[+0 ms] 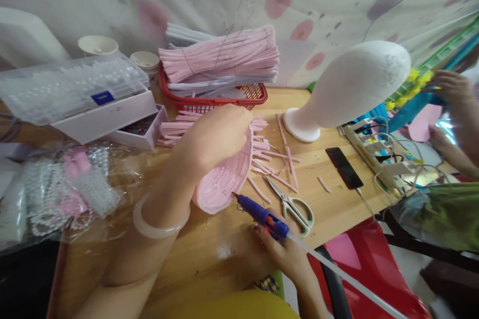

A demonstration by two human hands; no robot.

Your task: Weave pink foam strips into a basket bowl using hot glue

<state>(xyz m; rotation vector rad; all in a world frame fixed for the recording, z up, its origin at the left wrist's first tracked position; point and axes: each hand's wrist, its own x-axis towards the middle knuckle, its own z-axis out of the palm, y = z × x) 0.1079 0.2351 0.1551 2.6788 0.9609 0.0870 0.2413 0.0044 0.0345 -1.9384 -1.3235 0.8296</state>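
My left hand, fingers curled and partly hidden, closes at the far edge of a pink shallow, curved piece built of strips side by side. My right hand is wrapped round a blue hot glue gun, its nozzle close to the near right edge of the pink piece. A long white glue stick sticks out of the gun's rear. Cut pink fuzzy stems lie behind and beside the piece. White-handled scissors rest on the table just beyond my right hand.
Behind stands a red basket with bundled pink stems. A white foam head stand and a phone are to the right, near another person's hand. Boxes and bagged pearl strings sit left.
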